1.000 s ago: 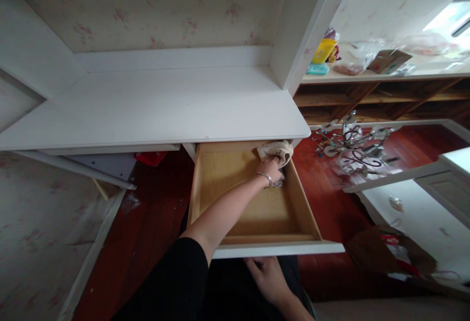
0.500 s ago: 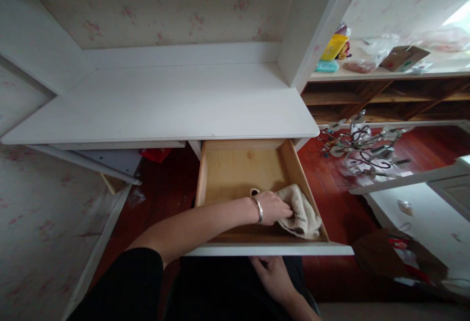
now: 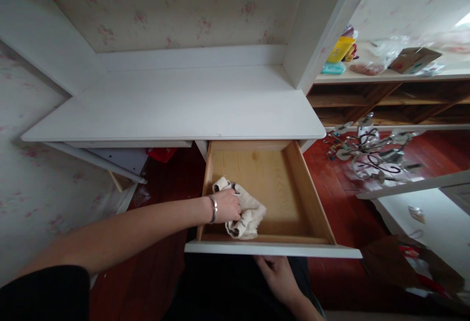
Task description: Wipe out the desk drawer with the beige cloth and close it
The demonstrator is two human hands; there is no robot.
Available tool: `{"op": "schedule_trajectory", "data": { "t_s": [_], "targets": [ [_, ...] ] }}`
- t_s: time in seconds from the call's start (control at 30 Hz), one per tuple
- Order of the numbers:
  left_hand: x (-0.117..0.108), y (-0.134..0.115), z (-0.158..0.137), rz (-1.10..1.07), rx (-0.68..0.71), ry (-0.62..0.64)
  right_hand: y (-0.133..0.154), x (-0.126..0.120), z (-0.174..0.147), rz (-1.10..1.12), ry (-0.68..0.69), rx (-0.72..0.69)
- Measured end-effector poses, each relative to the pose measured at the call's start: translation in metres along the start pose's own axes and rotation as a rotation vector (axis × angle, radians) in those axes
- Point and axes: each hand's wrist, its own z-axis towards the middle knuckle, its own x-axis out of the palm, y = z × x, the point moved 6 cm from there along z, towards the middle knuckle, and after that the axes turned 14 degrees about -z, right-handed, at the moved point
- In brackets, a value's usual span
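A wooden drawer (image 3: 279,189) with a white front stands pulled out below a white desk top (image 3: 183,101). Inside it, near the front left corner, my left hand (image 3: 224,206) grips a bunched beige cloth (image 3: 251,216) that lies on the drawer floor. A silver bangle circles that wrist. Below the white drawer front (image 3: 293,249), my right hand (image 3: 277,274) is against it with thumb and fingers curled. Its fingertips are hidden by the drawer front, so what they hold does not show.
On the red wooden floor (image 3: 330,184) to the right lies a chandelier (image 3: 378,149). A shelf unit (image 3: 352,98) behind it carries bags, a yellow container (image 3: 340,49) and a cardboard box (image 3: 413,60). A brown bag (image 3: 389,262) sits at the lower right.
My left hand has moved the cloth from the drawer's right side to its left side. The right hand stays at the drawer front. The view has shifted slightly.
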Motion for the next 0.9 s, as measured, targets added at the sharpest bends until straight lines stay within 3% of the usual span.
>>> {"op": "schedule_trajectory", "data": {
  "t_s": [0.23, 0.5, 0.6, 0.7, 0.8, 0.9],
  "targets": [
    [-0.007, 0.038, -0.042, 0.099, -0.196, 0.090, -0.002, 0.002, 0.000, -0.034, -0.028, -0.009],
    [-0.043, 0.109, -0.023, 0.163, -0.453, 0.025, 0.004, -0.003, -0.001, -0.025, -0.061, -0.018],
    [-0.058, 0.125, -0.018, 0.158, -0.510, -0.009, 0.005, -0.003, -0.002, -0.013, -0.066, 0.001],
    [-0.075, 0.128, -0.019, -0.018, -0.548, -0.203, 0.006, -0.003, -0.002, -0.003, -0.076, 0.011],
    [-0.086, 0.130, -0.030, -0.421, -0.617, -0.523, 0.005, -0.002, -0.002, -0.001, -0.080, 0.008],
    [-0.083, 0.131, -0.037, -0.838, -0.606, -0.708, 0.002, -0.001, -0.001, -0.005, -0.064, 0.004]
  ]
}}
